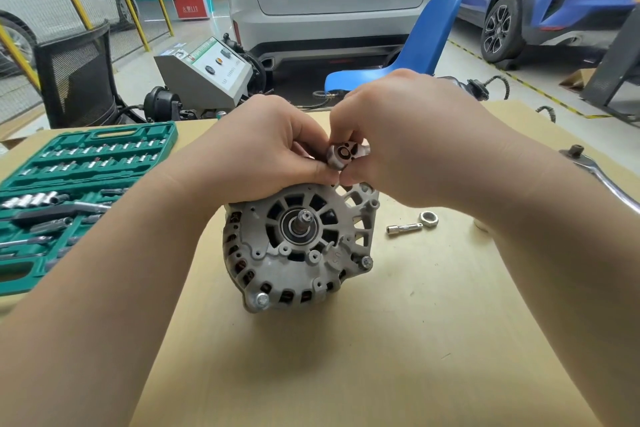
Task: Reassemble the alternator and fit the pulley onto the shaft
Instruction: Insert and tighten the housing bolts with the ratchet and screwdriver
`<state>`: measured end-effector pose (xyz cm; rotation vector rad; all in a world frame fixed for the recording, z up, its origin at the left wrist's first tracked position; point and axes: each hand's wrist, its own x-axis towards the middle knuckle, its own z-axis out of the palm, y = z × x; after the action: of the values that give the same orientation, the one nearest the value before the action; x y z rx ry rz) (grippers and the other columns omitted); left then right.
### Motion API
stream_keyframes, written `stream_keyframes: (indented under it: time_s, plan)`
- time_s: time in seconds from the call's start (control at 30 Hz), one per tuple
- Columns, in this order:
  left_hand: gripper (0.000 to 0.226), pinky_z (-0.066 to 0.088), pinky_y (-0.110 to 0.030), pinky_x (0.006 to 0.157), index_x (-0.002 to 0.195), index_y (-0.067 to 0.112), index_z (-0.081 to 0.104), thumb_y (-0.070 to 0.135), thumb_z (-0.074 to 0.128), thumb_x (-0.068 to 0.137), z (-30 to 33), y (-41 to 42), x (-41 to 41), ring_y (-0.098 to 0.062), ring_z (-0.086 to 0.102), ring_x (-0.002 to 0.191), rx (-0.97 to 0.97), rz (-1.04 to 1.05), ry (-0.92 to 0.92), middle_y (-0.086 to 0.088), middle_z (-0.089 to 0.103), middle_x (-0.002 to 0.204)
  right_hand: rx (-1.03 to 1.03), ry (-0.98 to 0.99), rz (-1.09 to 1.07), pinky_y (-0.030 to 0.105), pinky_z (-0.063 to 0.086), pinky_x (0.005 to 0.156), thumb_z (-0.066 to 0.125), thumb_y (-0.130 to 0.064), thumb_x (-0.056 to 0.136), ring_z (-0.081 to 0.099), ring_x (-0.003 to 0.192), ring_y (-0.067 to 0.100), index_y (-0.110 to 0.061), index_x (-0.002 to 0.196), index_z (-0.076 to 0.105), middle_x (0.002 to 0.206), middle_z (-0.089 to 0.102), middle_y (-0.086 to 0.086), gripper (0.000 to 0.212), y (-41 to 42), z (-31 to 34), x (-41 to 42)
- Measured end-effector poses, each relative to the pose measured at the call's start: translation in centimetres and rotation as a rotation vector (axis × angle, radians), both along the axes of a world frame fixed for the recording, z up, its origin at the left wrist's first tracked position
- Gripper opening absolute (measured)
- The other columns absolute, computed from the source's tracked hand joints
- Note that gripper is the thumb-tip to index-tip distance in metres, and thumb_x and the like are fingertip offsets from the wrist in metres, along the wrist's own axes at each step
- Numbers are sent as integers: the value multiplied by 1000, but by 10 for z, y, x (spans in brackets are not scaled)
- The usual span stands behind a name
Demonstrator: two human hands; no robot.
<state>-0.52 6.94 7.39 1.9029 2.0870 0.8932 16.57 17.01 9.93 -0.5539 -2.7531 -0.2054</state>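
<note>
The grey alternator [298,246] lies on the cardboard-covered table with its bare shaft [304,218] pointing toward me. Above its far edge I hold a small round metal part [344,154] with a centre hole, possibly the pulley; my fingers hide much of it. My left hand [266,149] rests on the alternator's top and pinches the part's left side. My right hand [412,139] grips the part from the right and above. A loose nut [428,218] and a small socket adapter [403,229] lie on the table to the right of the alternator.
An open green socket set case [79,191] fills the table's left side. A ratchet handle [599,173] lies at the right edge. Beyond the table stand a blue chair [408,55], a grey test bench [207,76], a black mesh chair [76,76] and parked cars.
</note>
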Motion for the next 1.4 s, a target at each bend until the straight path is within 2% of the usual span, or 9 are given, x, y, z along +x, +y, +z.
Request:
stream_keyframes:
  time_s: [0.23, 0.5, 0.7, 0.9, 1.0, 1.13, 1.23, 1.3, 1.4]
  plan:
    - [9, 46, -6, 57, 79, 34, 85, 28, 91, 79, -1, 0, -3, 4, 73, 68, -6, 7, -24, 16, 77, 70, -86, 37, -76, 30, 33, 54, 68, -81, 79, 51, 68, 14, -23, 80, 70, 70, 55, -4, 57, -5, -2, -3]
    - [14, 52, -17, 63, 89, 38, 87, 48, 89, 81, 0, 0, -2, -3, 70, 70, 0, -28, -6, 11, 78, 76, -39, -1, 22, 43, 57, 78, 76, -34, 91, 63, 95, 29, -33, 103, 69, 100, 68, -6, 15, -5, 0, 0]
    - [6, 48, -7, 57, 85, 34, 86, 32, 91, 81, -2, 1, -4, 1, 73, 68, -11, 13, -24, 17, 78, 73, -264, 47, -97, 38, 59, 64, 84, -68, 72, 65, 75, 23, -21, 79, 78, 68, 69, -1, 48, -3, 0, -3]
    - [3, 48, -10, 52, 82, 32, 86, 36, 87, 82, 0, 1, -4, 1, 71, 63, -19, 23, -3, 16, 76, 68, -190, 58, -161, 30, 35, 51, 69, -85, 72, 55, 63, 20, -19, 75, 68, 60, 52, 1, 67, -9, -3, -3]
    - [4, 46, -8, 53, 83, 33, 86, 34, 83, 79, 0, 1, -3, 3, 70, 62, -26, 21, 6, 16, 76, 67, -132, 39, -143, 29, 33, 52, 72, -76, 76, 53, 63, 20, -20, 77, 66, 63, 51, 0, 56, -12, -2, 1]
    - [4, 46, -7, 53, 82, 36, 86, 39, 87, 80, 1, 1, -1, 3, 71, 62, -38, 41, -7, 16, 76, 66, -93, -10, -97, 35, 50, 62, 75, -64, 82, 60, 75, 26, -22, 83, 67, 73, 60, -1, 43, -12, -1, 3]
    - [12, 47, -13, 53, 84, 42, 85, 51, 90, 79, 2, 1, -1, 1, 71, 61, -54, 49, -22, 15, 76, 68, -25, -19, -43, 41, 58, 72, 78, -43, 88, 62, 87, 29, -29, 95, 70, 87, 66, -2, 17, -9, 2, 4]
    - [10, 50, -19, 58, 88, 46, 85, 50, 90, 79, 2, 1, 0, 0, 70, 63, -71, 61, -12, 16, 76, 69, 10, -26, -13, 41, 57, 72, 76, -31, 91, 63, 93, 32, -35, 105, 69, 93, 66, -3, 16, -7, 3, 3]
    - [8, 52, -24, 62, 87, 48, 84, 49, 89, 80, 3, 1, 0, 1, 71, 65, -77, 71, -9, 18, 76, 70, -9, -33, -13, 40, 56, 72, 75, -36, 91, 62, 95, 32, -38, 106, 71, 97, 64, -3, 15, -4, 3, 2]
